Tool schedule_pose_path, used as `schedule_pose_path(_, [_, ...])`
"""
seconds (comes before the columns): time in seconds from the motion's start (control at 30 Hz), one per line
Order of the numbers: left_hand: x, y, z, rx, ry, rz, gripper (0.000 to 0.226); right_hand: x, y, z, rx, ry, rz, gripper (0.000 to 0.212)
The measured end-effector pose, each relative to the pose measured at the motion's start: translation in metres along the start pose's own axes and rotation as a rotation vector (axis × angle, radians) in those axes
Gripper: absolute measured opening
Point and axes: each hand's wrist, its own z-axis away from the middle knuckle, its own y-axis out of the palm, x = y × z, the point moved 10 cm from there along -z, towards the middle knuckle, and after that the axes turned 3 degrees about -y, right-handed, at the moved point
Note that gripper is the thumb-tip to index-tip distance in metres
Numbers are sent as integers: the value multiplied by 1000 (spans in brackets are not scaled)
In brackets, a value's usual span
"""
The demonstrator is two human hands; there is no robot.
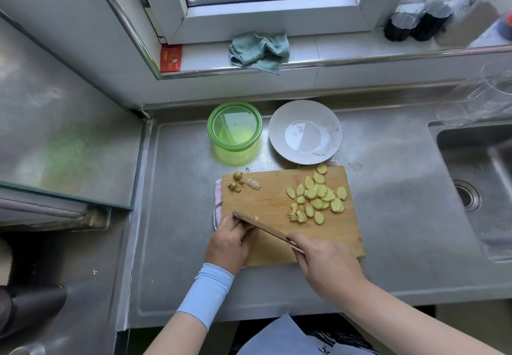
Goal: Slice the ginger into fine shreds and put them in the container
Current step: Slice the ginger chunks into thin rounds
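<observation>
Several pale yellow ginger slices [318, 196] lie in a loose pile on the right half of a wooden cutting board [266, 191]. Small ginger knobs and peel scraps [241, 184] sit at the board's far left corner. My right hand [327, 263] grips the handle of a knife [266, 228], whose blade runs leftward across the board's near side. My left hand [230, 241] has its fingers curled at the blade's far end; what lies under them is hidden. A green round container [235, 126] stands empty behind the board.
A white plate [304, 131] sits right of the container. The steel counter [177, 216] carries a sink [476, 188] at the right. A green cloth [259, 51] and dark bottles [415, 24] rest on the windowsill. A glass-topped surface [63, 146] lies left.
</observation>
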Motion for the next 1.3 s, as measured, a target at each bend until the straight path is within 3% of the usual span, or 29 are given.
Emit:
schedule_pose_path(0.67, [1, -3, 2, -41, -96, -14, 15, -3, 9, -16, 56, 44, -49, 23])
schedule_pose_path(0.93, [2, -2, 6, -40, -108, 11, 9, -11, 10, -39, 115, 55, -215, 16])
schedule_pose_path(1.07, [18, -10, 4, -54, -293, 176, 8, -26, -7, -35, 24, 80, -260, 22])
schedule_pose_path(1.2, [72, -57, -2, -384, -715, 320, 19, -31, -33, -31, -200, -70, 5, 38])
schedule_pose_path(1.23, [81, -63, -10, -388, -763, 378, 21, -30, -35, -30, -208, -115, 71, 41])
schedule_pose_path(1.3, [79, -57, -40, -187, -736, 402, 27, -27, -40, -30, -225, -178, 170, 46])
